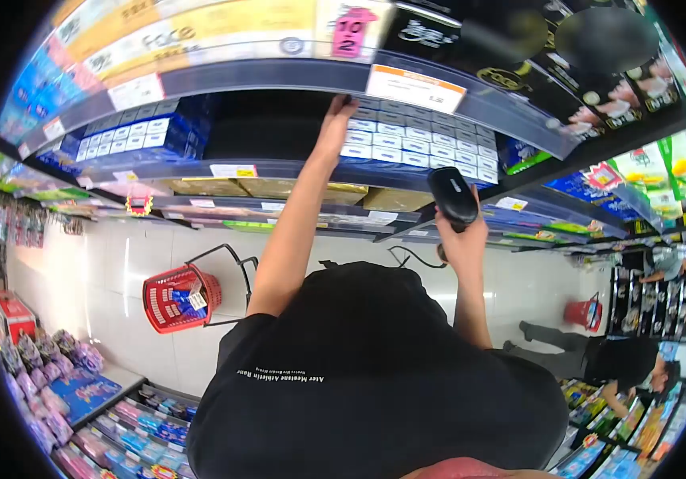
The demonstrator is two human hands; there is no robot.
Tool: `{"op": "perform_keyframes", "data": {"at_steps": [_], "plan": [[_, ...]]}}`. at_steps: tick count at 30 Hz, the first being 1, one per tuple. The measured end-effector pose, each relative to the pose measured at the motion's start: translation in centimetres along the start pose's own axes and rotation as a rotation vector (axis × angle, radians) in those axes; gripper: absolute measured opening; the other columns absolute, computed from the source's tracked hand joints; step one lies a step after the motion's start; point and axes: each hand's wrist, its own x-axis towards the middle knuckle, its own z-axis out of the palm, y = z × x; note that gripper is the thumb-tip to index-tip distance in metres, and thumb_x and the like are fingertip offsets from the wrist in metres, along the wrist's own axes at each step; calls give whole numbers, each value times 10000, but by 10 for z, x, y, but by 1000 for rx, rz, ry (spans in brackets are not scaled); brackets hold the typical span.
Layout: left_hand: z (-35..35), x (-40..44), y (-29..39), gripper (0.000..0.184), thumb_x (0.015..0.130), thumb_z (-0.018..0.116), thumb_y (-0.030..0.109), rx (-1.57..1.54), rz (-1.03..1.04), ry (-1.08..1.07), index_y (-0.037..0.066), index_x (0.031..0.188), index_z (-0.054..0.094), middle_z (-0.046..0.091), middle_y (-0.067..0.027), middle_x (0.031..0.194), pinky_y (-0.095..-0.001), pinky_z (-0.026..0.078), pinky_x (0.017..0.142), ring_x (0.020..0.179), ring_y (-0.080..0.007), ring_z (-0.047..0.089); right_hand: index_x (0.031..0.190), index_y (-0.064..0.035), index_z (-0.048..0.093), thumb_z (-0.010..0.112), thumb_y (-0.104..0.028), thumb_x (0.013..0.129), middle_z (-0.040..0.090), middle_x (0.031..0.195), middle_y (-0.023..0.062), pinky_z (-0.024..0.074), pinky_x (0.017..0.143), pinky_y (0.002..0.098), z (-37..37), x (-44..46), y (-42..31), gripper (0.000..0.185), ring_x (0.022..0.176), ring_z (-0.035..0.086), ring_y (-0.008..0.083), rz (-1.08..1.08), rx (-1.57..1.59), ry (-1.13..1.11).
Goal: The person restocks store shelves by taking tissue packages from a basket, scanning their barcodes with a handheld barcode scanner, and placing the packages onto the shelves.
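Note:
My left hand point(332, 132) reaches into a shelf with its fingers stretched out, at the left side of a stack of small blue-and-white packs point(415, 142). Its fingertips are partly in shadow, next to the dark gap in the shelf. My right hand point(464, 231) is wrapped round a black handheld scanner point(454, 196), which is in front of the right end of the same shelf. A thin black cord point(412, 257) hangs below, near that hand.
Another group of blue-and-white packs point(123, 137) stands farther left on the shelf. Behind me, a red basket point(213, 291) with blue packs inside is on the floor. A person point(618, 359) bends at shelves to the right, near another red basket point(583, 313).

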Motion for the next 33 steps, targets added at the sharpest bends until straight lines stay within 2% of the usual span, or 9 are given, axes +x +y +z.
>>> {"op": "perform_keyframes", "data": {"at_steps": [2, 4, 7, 13, 18, 20, 21, 24, 33], "plan": [[14, -19, 21, 533, 915, 597, 177, 127, 15, -30, -9, 1397, 467, 544, -150, 1354, -309, 339, 1057, 1233, -224, 503, 1099, 40, 673, 747, -125, 717, 558, 1295, 351, 535, 803, 340, -3, 5, 27, 423, 875, 713, 325, -232, -245, -5], [23, -28, 32, 543, 930, 590, 202, 178, -19, 6, 1, 1415, 453, 534, -140, 1374, -315, 340, 1065, 1244, -223, 501, 1361, 124, 452, 742, -145, 774, 720, 945, 144, 497, 876, 301, 0, 9, 22, 708, 861, 681, 172, -151, -190, 21], [22, -23, 27, 669, 1013, 425, 485, 228, -119, 109, 17, 1488, 378, 450, -150, 1471, -342, 283, 1133, 1362, -235, 407, 1302, 110, 511, 735, -132, 778, 708, 894, 139, 479, 921, 321, 0, 17, 32, 619, 801, 665, 174, -41, -131, -37], [4, -8, 7, 714, 1018, 367, 564, 253, -37, 89, 5, 1460, 393, 450, -134, 1455, -346, 308, 1113, 1321, -238, 434, 1336, 121, 472, 729, -110, 788, 685, 829, 84, 498, 843, 272, -14, 16, 46, 648, 699, 616, 112, -367, -233, -78], [19, -17, 20, 778, 1022, 307, 587, 308, -103, 93, -10, 1521, 295, 358, -167, 1542, -349, 223, 1170, 1420, -264, 326, 1391, 125, 395, 731, -89, 795, 697, 856, 80, 495, 855, 277, -20, 13, 25, 717, 729, 619, 116, -155, -111, -135], [29, -24, 27, 780, 1025, 283, 591, 316, 1, 128, -8, 1524, 291, 349, -160, 1550, -344, 215, 1172, 1424, -260, 319, 1101, 13, 693, 773, -128, 725, 431, 1406, 384, 464, 1006, 406, -20, 16, 4, 410, 1292, 507, 441, -76, -32, -140], [39, -30, 35, 788, 1027, 267, 598, 332, 27, 162, -9, 1529, 279, 337, -150, 1559, -338, 208, 1173, 1427, -254, 312, 1300, 88, 545, 745, -82, 759, 674, 1189, 214, 514, 859, 317, -21, 21, 7, 602, 974, 707, 225, -445, -298, -116], [10, -20, 12, 800, 1017, 229, 642, 332, 145, 196, 42, 1546, 243, 308, -122, 1575, -353, 204, 1177, 1427, -238, 304, 1237, 77, 606, 749, -75, 742, 591, 1318, 268, 518, 865, 329, -19, 17, -12, 537, 1065, 691, 283, -443, -297, -191], [34, -122, 33, 480, 961, 586, 175, 955, 216, 142, -60, 1360, 458, 670, -261, 1099, -380, 497, 885, 1036, -360, 669, 1195, 61, 627, 713, -66, 704, 492, 1414, 296, 538, 859, 367, -3, 6, -1, 513, 1079, 673, 369, -142, 49, -336]]}}
